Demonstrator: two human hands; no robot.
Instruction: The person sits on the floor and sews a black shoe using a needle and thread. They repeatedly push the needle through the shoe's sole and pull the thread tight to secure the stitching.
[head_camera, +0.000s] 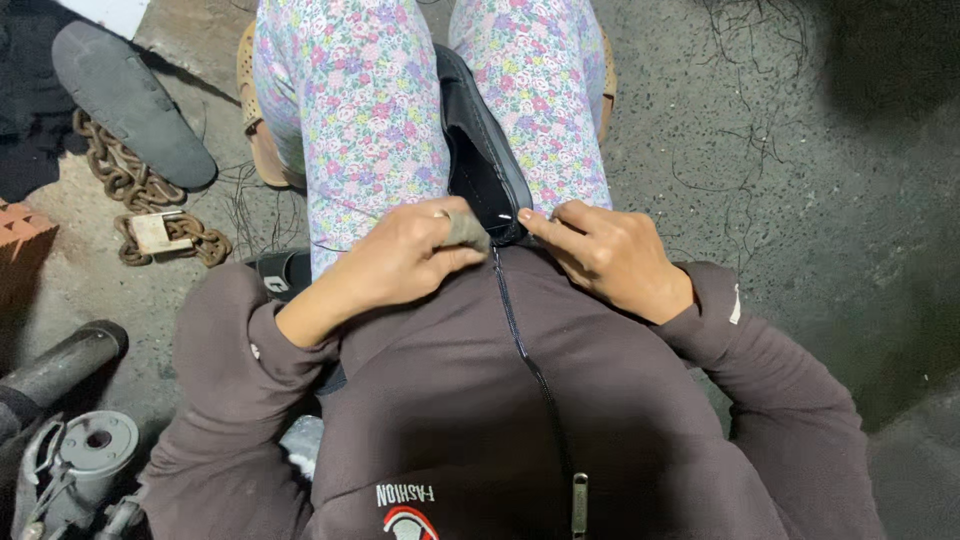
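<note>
A black shoe (478, 150) lies clamped between my knees, which are in floral trousers (360, 110). My left hand (405, 255) rests at the shoe's near edge, its fingers closed around a small grey piece (466, 231). My right hand (610, 255) sits on the other side, fingertips pinched on a thin needle (508, 214) at the shoe's rim. Both hands almost meet above my brown zipped jacket (520, 400).
A loose dark shoe sole (130, 100) lies on the concrete floor (800, 200) at upper left, beside a rusty chain with a padlock (155, 232). Grey metal machine parts (70, 460) sit at lower left. Thin threads litter the floor at right.
</note>
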